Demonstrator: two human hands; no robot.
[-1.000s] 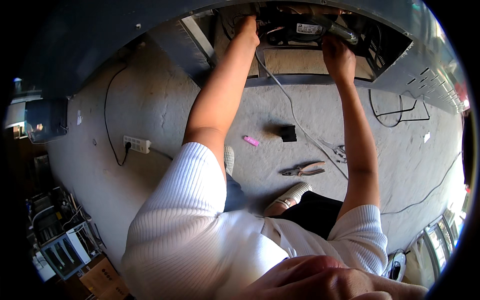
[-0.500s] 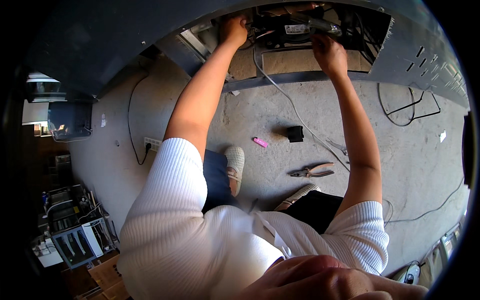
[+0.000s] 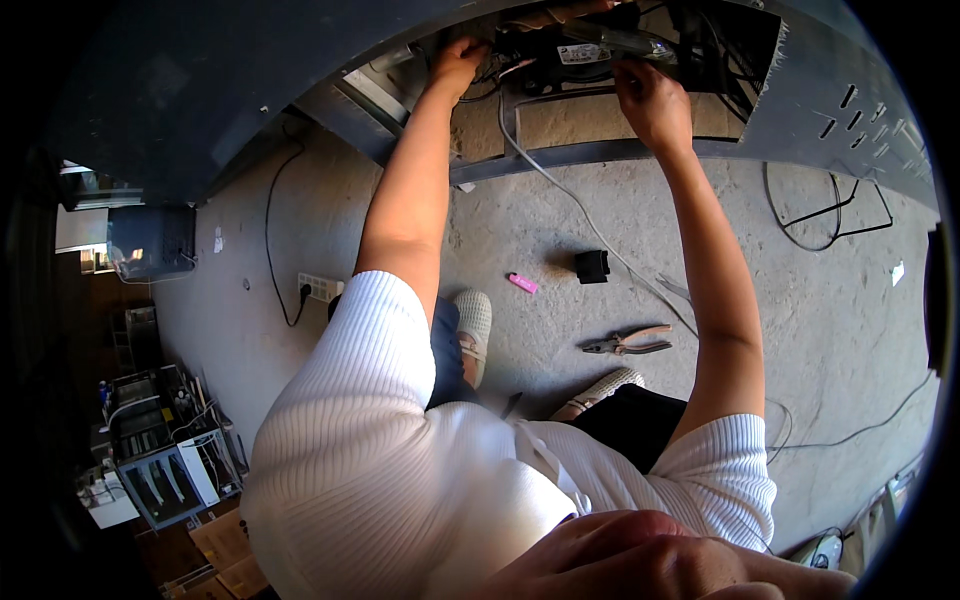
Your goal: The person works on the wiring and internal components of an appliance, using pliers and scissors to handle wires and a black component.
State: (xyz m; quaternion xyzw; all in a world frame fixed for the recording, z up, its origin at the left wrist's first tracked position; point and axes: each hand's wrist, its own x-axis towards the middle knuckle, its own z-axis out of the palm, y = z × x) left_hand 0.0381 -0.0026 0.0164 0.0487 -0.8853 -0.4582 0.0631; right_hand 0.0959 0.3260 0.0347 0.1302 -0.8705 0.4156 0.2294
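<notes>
Both arms reach into the open bay of a dark grey metal cabinet [image 3: 810, 125] at the top. My left hand [image 3: 456, 68] is inside its left part, fingers closed, next to thin wires; whatever they grip is hidden. My right hand [image 3: 655, 108] has its fingers bent and closed at the right side of a black motor-like unit [image 3: 545, 72] with a white label [image 3: 584, 54]. What those fingertips hold cannot be made out. Just above them lies a clear, shiny tube-like piece [image 3: 640, 44]. A grey cable [image 3: 560, 185] runs out of the bay onto the floor.
On the concrete floor lie pliers [image 3: 628, 341], a pink lighter-like piece [image 3: 522, 283], a black box-shaped part [image 3: 592, 266] and a bent black wire frame [image 3: 840, 215]. A power strip [image 3: 320, 287] with a plug is left. Appliances and cardboard [image 3: 222, 540] stand lower left.
The view has turned slightly. My left hand's fingers point further right into the bay than before. My right hand stays beside the black unit, with its wrist little changed.
</notes>
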